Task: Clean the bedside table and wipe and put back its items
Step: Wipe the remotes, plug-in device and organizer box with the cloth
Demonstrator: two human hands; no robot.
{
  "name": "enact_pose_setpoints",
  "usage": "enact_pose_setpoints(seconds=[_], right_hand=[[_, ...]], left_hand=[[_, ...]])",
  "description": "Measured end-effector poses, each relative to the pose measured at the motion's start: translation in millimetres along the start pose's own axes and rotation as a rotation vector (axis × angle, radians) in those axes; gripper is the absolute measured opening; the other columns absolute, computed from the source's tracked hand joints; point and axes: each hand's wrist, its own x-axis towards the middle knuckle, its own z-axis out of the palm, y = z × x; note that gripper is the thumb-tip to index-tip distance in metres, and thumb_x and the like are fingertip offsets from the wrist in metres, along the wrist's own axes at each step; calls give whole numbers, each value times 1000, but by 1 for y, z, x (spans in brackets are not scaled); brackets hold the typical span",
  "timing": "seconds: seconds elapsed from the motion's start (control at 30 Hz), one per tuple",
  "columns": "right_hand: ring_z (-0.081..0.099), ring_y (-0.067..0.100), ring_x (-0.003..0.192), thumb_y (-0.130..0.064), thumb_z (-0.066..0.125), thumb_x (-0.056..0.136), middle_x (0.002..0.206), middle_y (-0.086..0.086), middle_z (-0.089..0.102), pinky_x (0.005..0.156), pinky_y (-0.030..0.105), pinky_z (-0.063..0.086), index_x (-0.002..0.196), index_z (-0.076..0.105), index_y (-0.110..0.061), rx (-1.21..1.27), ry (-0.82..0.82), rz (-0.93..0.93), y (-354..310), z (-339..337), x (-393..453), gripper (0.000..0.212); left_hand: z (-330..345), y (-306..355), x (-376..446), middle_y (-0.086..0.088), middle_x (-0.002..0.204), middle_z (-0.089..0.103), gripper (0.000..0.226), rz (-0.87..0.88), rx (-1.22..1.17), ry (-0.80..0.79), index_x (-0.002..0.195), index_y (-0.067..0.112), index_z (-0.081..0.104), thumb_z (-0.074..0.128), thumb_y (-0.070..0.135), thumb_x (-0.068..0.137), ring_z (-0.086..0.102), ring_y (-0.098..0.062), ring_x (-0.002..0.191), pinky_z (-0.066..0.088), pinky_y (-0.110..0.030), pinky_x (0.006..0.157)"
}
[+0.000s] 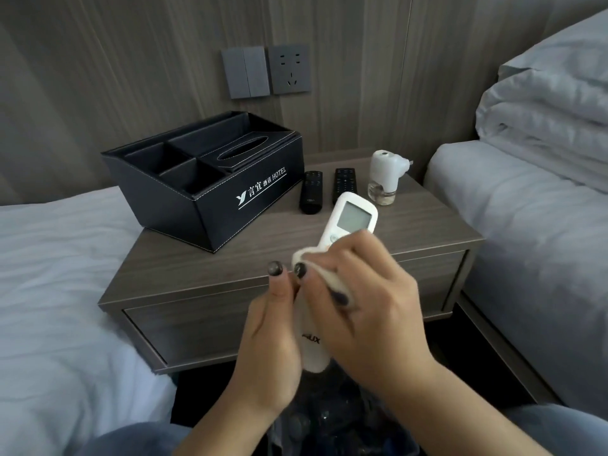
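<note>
At far left lies a bed with white sheets (49, 258). On the grey wood bedside table (230, 268) sits 1 black leather hotel organiser box (210, 189) with a tissue slot and 3 open compartments. To its right lie 2 black remotes (311, 191) side by side, then 1 white plug-in vaporiser (383, 177) with a clear bottle. In front, above the table's near edge, the left hand (266, 340) curls round the lower half of 1 white air-conditioner remote (348, 232), screen up. The right hand (365, 297) pinches a small white wipe (316, 261) against the remote's buttons. The remote looks light, rigid and smooth, likely slippery when damp, so a grip along its long sides seems safest. At far right is a second bed with a folded duvet (546, 103). On the wall are 1 switch plate (245, 72) and 1 socket (291, 69).
</note>
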Motion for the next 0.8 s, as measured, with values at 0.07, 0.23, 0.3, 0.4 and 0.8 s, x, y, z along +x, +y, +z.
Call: enact_pose_setpoints(seconds=[0.07,0.23,0.3,0.4,0.8], right_hand=[[58,17,68,-17,63,90,83,2,58,55,34,49,91,72,-10,6,-65,-50,-3,-2,-4,12],[55,14,66,-21,63,90,84,0,57,53,33,49,89,73,-10,-141,73,35,22,-14,14,15],[55,14,65,-20,63,90,84,0,56,53,33,49,89,73,-9,-149,109,54,23,-13,13,15],[57,20,63,-14,65,88,80,5,57,50,36,48,87,72,-8,-73,42,-43,9,-3,-3,9],[51,9,65,-20,59,89,81,2,55,52,26,46,82,66,-3,-5,143,113,3,15,-6,20]], left_hand=[[-1,-1,0,-6,61,68,66,-24,39,55,61,11,71,25,43,95,64,-9,58,50,-17,53],[7,-2,2,-9,98,75,62,14,-24,-172,107,4,69,25,47,96,71,-16,94,52,-18,74],[8,-4,1,-12,99,74,65,4,-68,-184,106,5,70,29,53,89,70,-19,95,53,-20,75],[6,-3,2,-22,88,73,71,-32,-105,-25,90,0,72,32,59,91,70,-26,83,56,-27,68],[6,4,4,-13,74,71,45,-15,-167,334,71,9,72,38,11,100,66,-19,68,54,-26,60]])
